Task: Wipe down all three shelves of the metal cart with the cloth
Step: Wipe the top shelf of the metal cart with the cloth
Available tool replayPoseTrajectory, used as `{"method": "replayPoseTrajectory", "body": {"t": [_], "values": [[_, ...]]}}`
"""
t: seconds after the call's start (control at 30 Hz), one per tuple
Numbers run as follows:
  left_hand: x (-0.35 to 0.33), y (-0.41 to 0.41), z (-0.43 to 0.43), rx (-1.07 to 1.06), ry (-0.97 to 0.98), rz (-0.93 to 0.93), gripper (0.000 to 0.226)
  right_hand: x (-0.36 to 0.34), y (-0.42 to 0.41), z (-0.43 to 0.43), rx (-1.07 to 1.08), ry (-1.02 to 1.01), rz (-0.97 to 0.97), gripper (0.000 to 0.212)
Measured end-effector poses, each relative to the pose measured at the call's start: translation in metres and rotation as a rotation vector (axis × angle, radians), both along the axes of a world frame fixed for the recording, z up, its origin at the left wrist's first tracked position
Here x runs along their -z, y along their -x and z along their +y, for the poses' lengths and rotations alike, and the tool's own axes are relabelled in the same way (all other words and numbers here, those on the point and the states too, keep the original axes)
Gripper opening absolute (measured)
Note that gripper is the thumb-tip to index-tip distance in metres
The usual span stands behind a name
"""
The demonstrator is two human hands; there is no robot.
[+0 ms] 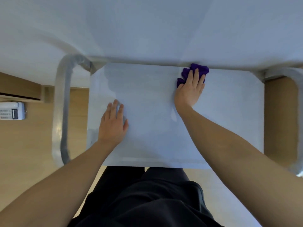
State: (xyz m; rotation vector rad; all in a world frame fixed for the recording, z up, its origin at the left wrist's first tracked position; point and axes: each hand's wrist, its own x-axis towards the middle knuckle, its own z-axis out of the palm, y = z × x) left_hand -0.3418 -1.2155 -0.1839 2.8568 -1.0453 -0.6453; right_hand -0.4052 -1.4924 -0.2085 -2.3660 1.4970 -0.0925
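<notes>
Top shelf [147, 128] of the metal cart, seen from directly above: a pale, glossy rectangular tray with rounded corners and a low raised rim, its surface bare apart from the two hands and the cloth. The far edge of the shelf sits against a white wall [147, 27], which fills the upper part of the view. A curved tubular handle [63, 112] of grey metal arches along the left end of the cart; a matching rail [295, 89] shows partly at the right end. Light wood-look floor [29, 153] lies on both sides. At far left, a wooden furniture edge [19, 89] and, just beside it, a white device [12, 110] carrying a label; its writing is too blurred to read.

The purple cloth [199, 70] lies bunched at the far edge of the shelf, right of centre, touching the rim by the wall. The right hand [190, 89] rests palm-down on the cloth, fingers extended over it, its grip pressing the fabric flat against the shelf rather than curling round it. The left hand [113, 123] lies flat on the near-left part of the shelf, grip open, palm down, holding nothing, well apart from the cloth. Dark clothing [147, 199] of the person fills the lower centre, hiding the floor at the near edge of the cart. The lower shelves are hidden beneath the top one.
</notes>
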Motion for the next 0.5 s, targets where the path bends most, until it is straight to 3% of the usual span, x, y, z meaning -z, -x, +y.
{"method": "replayPoseTrajectory", "body": {"t": [0.3, 0.5], "values": [[-0.002, -0.026, 0.049, 0.015, 0.011, 0.042, 0.063, 0.002, -0.106, 0.137, -0.250, -0.009, 0.051, 0.063], [-0.002, -0.024, 0.054, -0.013, -0.018, 0.076, 0.071, 0.001, -0.125, 0.179, -0.872, 0.013, 0.060, 0.059]]}}
